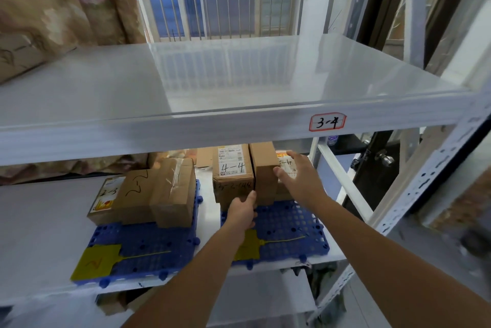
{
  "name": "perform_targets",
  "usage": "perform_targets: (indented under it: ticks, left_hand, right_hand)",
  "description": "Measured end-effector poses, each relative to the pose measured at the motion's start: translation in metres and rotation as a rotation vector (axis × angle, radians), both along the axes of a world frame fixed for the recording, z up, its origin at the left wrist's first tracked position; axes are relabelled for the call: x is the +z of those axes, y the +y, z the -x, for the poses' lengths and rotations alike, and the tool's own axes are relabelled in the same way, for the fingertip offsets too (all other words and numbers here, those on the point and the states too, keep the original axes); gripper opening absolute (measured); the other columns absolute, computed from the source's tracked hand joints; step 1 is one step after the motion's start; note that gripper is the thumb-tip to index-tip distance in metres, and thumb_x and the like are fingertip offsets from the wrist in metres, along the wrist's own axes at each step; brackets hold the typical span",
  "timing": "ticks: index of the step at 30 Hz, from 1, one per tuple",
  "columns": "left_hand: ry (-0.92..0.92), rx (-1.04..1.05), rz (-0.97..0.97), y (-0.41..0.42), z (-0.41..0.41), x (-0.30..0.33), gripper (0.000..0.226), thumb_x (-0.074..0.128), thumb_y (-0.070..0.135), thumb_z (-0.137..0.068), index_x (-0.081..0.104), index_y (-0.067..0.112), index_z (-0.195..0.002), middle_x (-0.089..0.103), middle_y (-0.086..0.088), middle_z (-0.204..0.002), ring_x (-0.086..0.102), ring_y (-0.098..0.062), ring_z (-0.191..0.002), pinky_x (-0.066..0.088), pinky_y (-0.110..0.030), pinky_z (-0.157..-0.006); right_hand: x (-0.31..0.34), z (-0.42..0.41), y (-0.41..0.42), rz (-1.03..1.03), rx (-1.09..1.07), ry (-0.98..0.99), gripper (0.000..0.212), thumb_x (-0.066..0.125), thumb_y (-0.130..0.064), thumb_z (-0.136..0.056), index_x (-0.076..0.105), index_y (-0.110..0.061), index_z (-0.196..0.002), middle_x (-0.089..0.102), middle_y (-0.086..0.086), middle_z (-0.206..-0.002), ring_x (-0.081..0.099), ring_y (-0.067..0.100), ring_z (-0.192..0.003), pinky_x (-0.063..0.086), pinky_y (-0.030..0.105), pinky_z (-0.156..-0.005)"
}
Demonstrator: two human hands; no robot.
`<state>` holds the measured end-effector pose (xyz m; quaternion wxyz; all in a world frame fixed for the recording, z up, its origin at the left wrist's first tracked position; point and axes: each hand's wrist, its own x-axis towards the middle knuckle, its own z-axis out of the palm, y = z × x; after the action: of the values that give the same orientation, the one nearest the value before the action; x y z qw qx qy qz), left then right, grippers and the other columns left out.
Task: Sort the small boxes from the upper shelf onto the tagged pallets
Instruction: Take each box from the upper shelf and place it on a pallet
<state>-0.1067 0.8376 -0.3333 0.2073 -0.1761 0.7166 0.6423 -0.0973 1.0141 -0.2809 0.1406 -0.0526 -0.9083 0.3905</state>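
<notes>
Shelf (39, 221): two pallets (292, 224), two hands (243, 210).

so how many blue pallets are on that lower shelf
2. The left pallet carries three boxes and a yellow tag; the right pallet sits under the boxes at both hands. More may be hidden out of view.

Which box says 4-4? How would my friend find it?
Look under the top shelf, at the right blue pallet. Boxes stand at its back; the 4-4 box is the left one, the only one with "4-4" handwritten on its white label.
</notes>
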Motion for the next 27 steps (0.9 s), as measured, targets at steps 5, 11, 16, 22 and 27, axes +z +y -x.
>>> perform_targets:
  ticks: [5,11,16,22,27]
  left_hand:
    - [0.535,-0.389,0.609,-0.051,-0.014,0.009,0.028,0.051,0.048,-0.104,0.065,0.024,-0.109,0.067,0.007,-0.097,0.063,-0.01,-0.088,0.055,-0.035,-0.078]
    - [0.903,-0.629,1.032,-0.1,-0.043,0.047,0.057,0.051,0.062,-0.095,0.058,0.027,-0.139,0.05,0.003,-0.152,0.046,-0.018,-0.138,0.043,-0.04,-0.113]
    - [0.837,-0.728,1.235,-0.122,-0.078,0.086,0.08,0.039,0.075,-0.095,0.035,0.028,-0.159,0.022,-0.001,-0.17,0.02,-0.023,-0.156,0.023,-0.045,-0.124]
    - [0.816,-0.63,1.263,-0.155,-0.138,0.117,0.077,0.036,0.076,-0.095,0.032,0.032,-0.158,0.02,0.003,-0.171,0.022,-0.021,-0.156,0.025,-0.045,-0.124]
    - [0.842,-0.507,1.23,-0.205,-0.196,0.141,0.065,0.046,0.07,-0.095,0.044,0.033,-0.148,0.046,0.003,-0.156,0.046,-0.02,-0.136,0.04,-0.038,-0.109]
  right_hand:
    - [0.008,-0.028,0.009,-0.122,-0.057,-0.065,0.063,0.055,-0.05,-0.101,0.04,-0.021,-0.154,0.044,0.005,-0.156,0.041,0.024,-0.143,0.036,0.043,-0.116]
    - [0.016,-0.066,0.006,-0.38,0.02,-0.215,0.08,0.048,-0.063,-0.098,0.022,-0.023,-0.162,0.024,0.01,-0.168,0.02,0.029,-0.155,0.023,0.046,-0.125]
    - [0.039,-0.102,-0.02,-0.589,0.109,-0.211,0.087,0.039,-0.069,-0.099,0.008,-0.022,-0.164,0.009,0.009,-0.172,0.005,0.029,-0.159,0.01,0.046,-0.128]
    - [0.065,-0.147,-0.061,-0.654,0.213,-0.196,0.087,0.034,-0.073,-0.097,0.008,-0.026,-0.165,0.007,0.007,-0.172,0.0,0.029,-0.159,0.007,0.049,-0.129]
    - [0.085,-0.18,-0.118,-0.663,0.316,-0.126,0.085,0.035,-0.072,-0.097,0.014,-0.024,-0.164,0.015,0.005,-0.171,0.008,0.029,-0.158,0.011,0.046,-0.128]
